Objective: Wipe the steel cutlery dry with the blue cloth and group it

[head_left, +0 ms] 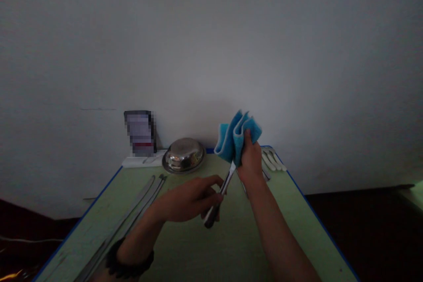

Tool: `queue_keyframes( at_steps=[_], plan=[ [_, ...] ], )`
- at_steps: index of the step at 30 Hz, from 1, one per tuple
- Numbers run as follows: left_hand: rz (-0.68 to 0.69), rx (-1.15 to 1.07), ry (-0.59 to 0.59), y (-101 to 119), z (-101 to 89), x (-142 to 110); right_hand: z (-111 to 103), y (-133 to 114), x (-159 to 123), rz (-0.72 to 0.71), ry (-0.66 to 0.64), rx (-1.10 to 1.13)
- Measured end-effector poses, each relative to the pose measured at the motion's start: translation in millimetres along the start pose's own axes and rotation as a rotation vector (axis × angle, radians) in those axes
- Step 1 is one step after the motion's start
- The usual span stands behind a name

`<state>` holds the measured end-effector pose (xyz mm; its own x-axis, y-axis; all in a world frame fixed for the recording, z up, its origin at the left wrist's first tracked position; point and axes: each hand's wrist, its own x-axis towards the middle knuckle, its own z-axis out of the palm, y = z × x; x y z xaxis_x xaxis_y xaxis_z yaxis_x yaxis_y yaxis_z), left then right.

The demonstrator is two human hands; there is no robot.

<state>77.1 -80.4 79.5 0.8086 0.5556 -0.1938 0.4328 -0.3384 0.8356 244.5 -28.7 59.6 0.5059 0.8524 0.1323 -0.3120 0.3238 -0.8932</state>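
Note:
My left hand is closed round the thick, shiny handle of a metal table knife, which slants up and away. My right hand grips a folded blue cloth with pale edges. The knife's upper end goes into the cloth's lower folds, so its tip is hidden. Both hands are above the green table, the right one higher and farther off. A dark beaded band circles my left wrist.
An upturned steel bowl sits at the table's back edge. Left of it, a blurred upright device leans near the wall. Long metal utensils lie along the left side. Several pale-handled utensils rest at the back right corner.

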Motion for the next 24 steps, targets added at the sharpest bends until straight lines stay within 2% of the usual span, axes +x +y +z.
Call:
queue_keyframes(
  at_steps=[4,6,8,9,11,16,20,24],
  plan=[
    [-0.065,-0.079,-0.132,-4.0,22.7,16.2,-39.1,-18.7,20.2,-0.042,0.137,0.029],
    [-0.101,-0.181,-0.218,-10.1,28.2,22.1,-60.7,-28.2,33.4,-0.066,0.229,0.116],
    [-0.129,-0.31,-0.252,-17.3,30.5,30.4,-78.6,-34.5,45.4,-0.084,0.322,0.161],
    [-0.143,-0.368,-0.225,-21.1,30.7,36.1,-85.3,-36.2,50.5,-0.094,0.355,0.169],
    [-0.183,-0.419,-0.094,-29.0,29.8,50.6,-93.6,-37.6,58.3,-0.117,0.382,0.179],
    [-0.258,-0.399,0.127,-47.7,23.8,94.9,-95.0,-34.5,63.8,-0.126,0.319,0.127],
    [-0.328,-0.369,0.192,-54.3,23.3,123.5,-90.7,-30.1,61.1,-0.051,0.255,0.039],
    [-0.382,-0.337,0.195,-54.4,27.6,139.5,-88.2,-29.9,60.7,-0.05,0.265,0.036]
  ],
)
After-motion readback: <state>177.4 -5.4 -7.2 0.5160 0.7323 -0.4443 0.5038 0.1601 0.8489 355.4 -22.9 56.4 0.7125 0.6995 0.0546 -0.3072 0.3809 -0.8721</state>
